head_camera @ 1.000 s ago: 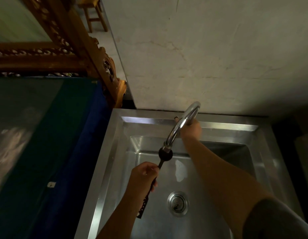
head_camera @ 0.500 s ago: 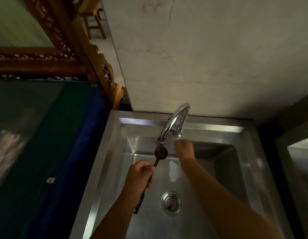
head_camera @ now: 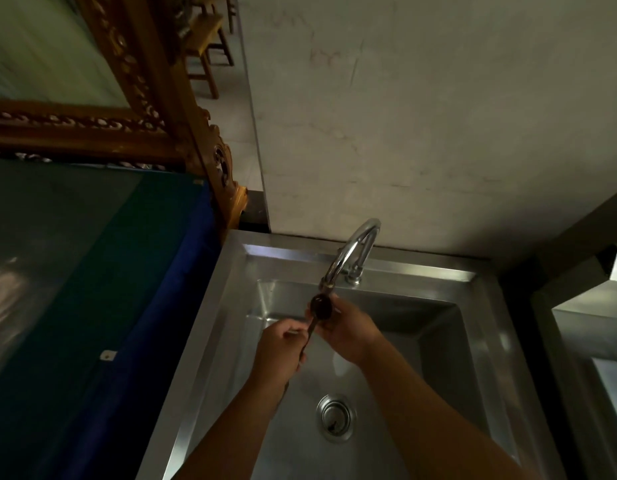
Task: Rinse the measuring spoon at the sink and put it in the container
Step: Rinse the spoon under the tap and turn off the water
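The dark measuring spoon (head_camera: 321, 306) is held bowl-up right under the spout of the curved chrome tap (head_camera: 352, 251). My left hand (head_camera: 283, 351) grips its thin handle, most of which is hidden in my fist. My right hand (head_camera: 348, 327) cups the round bowl from the right, with fingers touching it. Both hands hover over the steel sink (head_camera: 421, 341). Whether water runs is too dim to tell. No container shows in this view.
The drain (head_camera: 336, 417) lies below my hands. A blue and green cloth-covered surface (head_camera: 92, 306) borders the sink on the left, under a carved wooden frame (head_camera: 154, 98). A second steel basin (head_camera: 594, 358) sits at the right edge. A plaster wall rises behind the tap.
My right hand left the tap base behind the spout and came down onto the spoon's bowl. My left hand kept the spoon under the spout.
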Available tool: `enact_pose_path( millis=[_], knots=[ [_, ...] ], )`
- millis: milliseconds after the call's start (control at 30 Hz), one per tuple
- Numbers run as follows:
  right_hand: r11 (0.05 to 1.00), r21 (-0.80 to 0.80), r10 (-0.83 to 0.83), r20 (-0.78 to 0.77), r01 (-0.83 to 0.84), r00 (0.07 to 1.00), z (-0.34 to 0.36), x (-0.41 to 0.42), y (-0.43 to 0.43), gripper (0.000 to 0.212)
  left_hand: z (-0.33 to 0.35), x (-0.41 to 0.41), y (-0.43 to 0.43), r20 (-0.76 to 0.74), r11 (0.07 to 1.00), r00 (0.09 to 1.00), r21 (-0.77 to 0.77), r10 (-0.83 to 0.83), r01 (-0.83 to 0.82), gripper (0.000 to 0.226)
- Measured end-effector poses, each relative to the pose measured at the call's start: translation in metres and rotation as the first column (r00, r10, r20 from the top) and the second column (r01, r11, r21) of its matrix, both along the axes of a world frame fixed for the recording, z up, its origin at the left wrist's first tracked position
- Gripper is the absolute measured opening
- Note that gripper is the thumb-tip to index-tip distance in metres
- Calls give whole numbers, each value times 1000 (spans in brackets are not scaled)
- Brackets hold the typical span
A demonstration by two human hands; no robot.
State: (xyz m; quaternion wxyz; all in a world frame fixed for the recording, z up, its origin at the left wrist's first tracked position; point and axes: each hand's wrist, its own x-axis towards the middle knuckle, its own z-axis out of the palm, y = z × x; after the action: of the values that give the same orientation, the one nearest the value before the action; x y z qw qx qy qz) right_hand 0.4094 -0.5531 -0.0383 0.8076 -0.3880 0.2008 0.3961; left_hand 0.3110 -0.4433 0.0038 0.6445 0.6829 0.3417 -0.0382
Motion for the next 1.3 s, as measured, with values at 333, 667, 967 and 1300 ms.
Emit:
enact_pose_path(
  millis=[333, 667, 967, 1300],
  knots=[
    [1000, 27, -9, 112, 6, 994, 15, 8, 8, 22, -9, -7, 7, 27, 983, 999, -179, -34, 38, 23],
    [999, -25, -40, 48, 41, 998, 11, 13, 7, 24, -11, -9, 4, 17, 994, 999, -97, -52, 53, 20],
    [988, -156, 25, 196, 6, 980, 17, 13, -14, 30, -17, 5, -1, 23, 993, 999, -111, -34, 37, 24],
    [958, -288, 135, 429, -7, 893, 44, 33, -6, 25, -9, 32, 0, 137, 997, 988, 5, -75, 75, 15]
  ],
)
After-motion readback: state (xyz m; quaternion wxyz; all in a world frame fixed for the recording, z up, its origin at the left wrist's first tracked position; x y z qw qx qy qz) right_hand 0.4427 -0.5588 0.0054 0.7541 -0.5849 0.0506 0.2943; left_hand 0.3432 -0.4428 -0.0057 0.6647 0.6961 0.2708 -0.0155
